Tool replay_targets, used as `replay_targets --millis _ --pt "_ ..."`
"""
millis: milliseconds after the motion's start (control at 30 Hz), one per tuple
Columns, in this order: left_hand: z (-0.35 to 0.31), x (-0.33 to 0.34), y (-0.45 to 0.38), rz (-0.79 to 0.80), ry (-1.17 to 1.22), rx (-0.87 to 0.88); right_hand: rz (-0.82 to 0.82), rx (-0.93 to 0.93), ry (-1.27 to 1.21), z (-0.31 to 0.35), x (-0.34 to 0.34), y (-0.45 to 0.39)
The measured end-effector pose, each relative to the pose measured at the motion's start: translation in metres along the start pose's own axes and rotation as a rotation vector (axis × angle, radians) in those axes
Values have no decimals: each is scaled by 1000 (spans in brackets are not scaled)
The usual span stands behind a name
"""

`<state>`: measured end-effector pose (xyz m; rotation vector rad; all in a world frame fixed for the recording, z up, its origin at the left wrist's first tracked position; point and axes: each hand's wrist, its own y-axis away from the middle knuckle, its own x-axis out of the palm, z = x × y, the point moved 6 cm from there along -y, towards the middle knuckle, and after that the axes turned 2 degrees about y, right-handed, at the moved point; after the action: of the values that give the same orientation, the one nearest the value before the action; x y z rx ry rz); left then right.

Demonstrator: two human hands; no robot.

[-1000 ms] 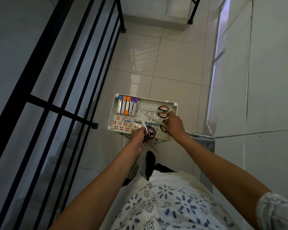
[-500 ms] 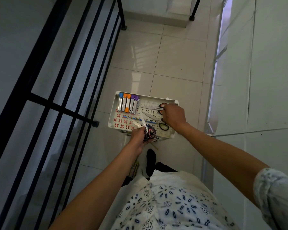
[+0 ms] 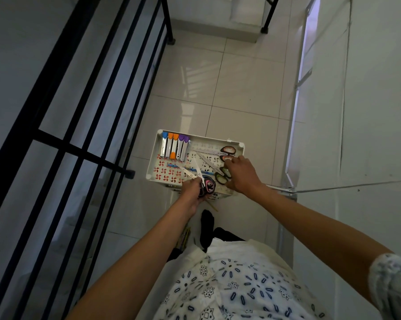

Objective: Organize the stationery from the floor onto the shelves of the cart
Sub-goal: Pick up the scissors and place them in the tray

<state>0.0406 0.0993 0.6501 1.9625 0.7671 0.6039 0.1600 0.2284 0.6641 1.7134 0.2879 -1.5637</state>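
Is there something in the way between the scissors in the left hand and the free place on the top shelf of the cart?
Nothing visible blocks it. The left hand holds the pink-handled scissors over the near edge of the top shelf, and the patterned floor beneath their blades is bare.

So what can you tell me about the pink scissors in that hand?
The pink scissors have black handle loops lined in pink, plastic by the look, and two pale metal blades. The blades are spread wide open in a V, pointing away from the person over the top shelf of the cart. The left hand grips them at the handles, at the shelf's near edge. Whether the blades touch the patterned shelf floor cannot be told.
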Motion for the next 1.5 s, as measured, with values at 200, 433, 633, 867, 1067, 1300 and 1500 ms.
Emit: replay_targets --millis 200,433,633,867,1067,1300,1500 --pt "0 0 -1 -16 -6 1 -89 -42 11 5 -9 -3" --pt "-3 1 -2 -21 21 2 -85 46 -65 -2 -9 -4" --pt "-10 4 -8 -34 122 48 -62 249 -842 -1 -9 8" --pt "-18 11 -15 -49 124 135 379 263 -1463 25 5 15" --pt "-23 8 -17 -77 81 160 345 256 -1419 14 0 5" --pt "-29 2 -17 -13 163 147 202 237 -1494 -6 -17 -9" --pt "-33 -6 -19 -23 294 107 173 215 -1520 -12 -26 -20"
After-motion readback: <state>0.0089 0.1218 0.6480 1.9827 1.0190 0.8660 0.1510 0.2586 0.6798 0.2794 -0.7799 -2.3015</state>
